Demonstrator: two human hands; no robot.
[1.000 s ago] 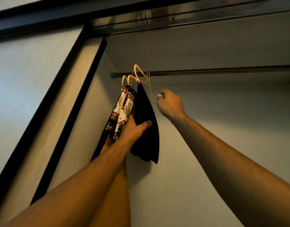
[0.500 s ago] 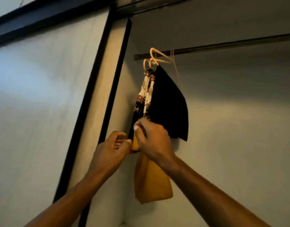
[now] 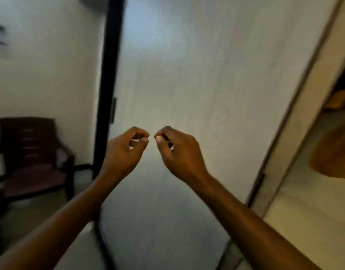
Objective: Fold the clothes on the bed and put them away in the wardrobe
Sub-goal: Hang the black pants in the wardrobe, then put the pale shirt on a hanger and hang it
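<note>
**Clothes on the rail, both hands free**

Clothes already put away show only at the right edge of the view: a mustard-yellow garment (image 3: 332,152) hangs inside the wardrobe opening (image 3: 312,207), blurred and partly cut off by the frame. It hangs there, I judge, because that is the end place the task names.

The left hand (image 3: 126,151) and right hand (image 3: 179,152) are raised in front of the pale sliding door (image 3: 197,78), near each other but not touching. Both have loosely curled fingers and hold nothing that I can see. Probably they are idle between one garment and the next.

Half a second ago both hands were at the hanging clothes, fingers on the yellow and black fabric beneath the rail. Now they have come off the cloth, and the view has swung left, so the door fills the middle and a dark chair (image 3: 29,152) appears by the wall. The black garment and hangers are out of sight.
</note>
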